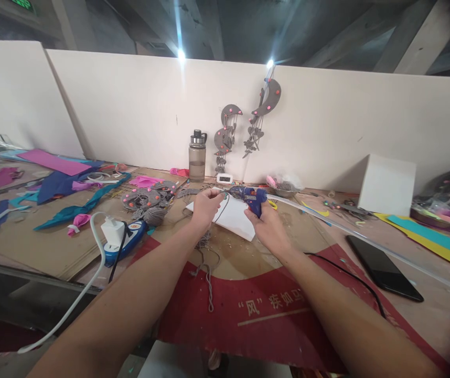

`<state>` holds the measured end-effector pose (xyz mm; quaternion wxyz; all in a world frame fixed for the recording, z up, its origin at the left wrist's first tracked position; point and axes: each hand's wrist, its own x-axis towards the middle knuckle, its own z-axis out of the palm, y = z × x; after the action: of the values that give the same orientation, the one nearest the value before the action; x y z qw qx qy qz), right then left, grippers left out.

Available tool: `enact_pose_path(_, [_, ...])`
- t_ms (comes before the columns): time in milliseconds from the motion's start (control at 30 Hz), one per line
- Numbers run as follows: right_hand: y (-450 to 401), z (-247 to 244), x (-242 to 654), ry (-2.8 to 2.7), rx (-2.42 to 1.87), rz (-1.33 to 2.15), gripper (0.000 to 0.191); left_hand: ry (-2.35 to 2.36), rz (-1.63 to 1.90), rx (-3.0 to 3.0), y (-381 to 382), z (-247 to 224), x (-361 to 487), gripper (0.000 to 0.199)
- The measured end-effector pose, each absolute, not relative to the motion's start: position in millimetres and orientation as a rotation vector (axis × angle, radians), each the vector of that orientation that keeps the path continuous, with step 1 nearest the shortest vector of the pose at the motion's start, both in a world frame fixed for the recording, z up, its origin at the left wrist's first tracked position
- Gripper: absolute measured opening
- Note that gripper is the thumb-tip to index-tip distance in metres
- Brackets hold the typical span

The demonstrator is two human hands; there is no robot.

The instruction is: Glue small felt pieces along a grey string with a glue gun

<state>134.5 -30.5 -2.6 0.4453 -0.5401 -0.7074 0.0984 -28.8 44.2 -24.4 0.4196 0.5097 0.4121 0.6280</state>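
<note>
My right hand (269, 226) grips a blue hot glue gun (253, 196), its nozzle pointing left. A long clear glue stick (327, 216) runs out of its back end to the right. My left hand (206, 206) is pinched on a piece of grey yarn (225, 206) close to the nozzle; the exact piece between the fingertips is too small to make out fully. Under both hands lies a white sheet (237, 224). Grey yarn strands (210, 286) trail below my left hand over the red and tan cardboard (225, 320).
A power strip (126, 242) with a white plug, grey crafts with pink dots (146, 197) and coloured cloth lie left. A water bottle (197, 157) stands behind. Grey moon hangings (267, 98) hang on the white partition (130, 105). A black phone (382, 268) lies right.
</note>
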Motion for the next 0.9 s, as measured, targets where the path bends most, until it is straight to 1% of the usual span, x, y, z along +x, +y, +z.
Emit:
enact_pose_path(500, [-32.2,-1.4,133.6,-1.759,-1.391,0.226,0.036,1.027,1.577,1.298,45.8,-25.9,-29.7,0.017])
enact_pose_path(900, [-31.5,-2.7,132.3,-1.746,-1.367,0.241,0.041,1.035,1.573,1.268,43.9,-23.0,-28.6,0.016])
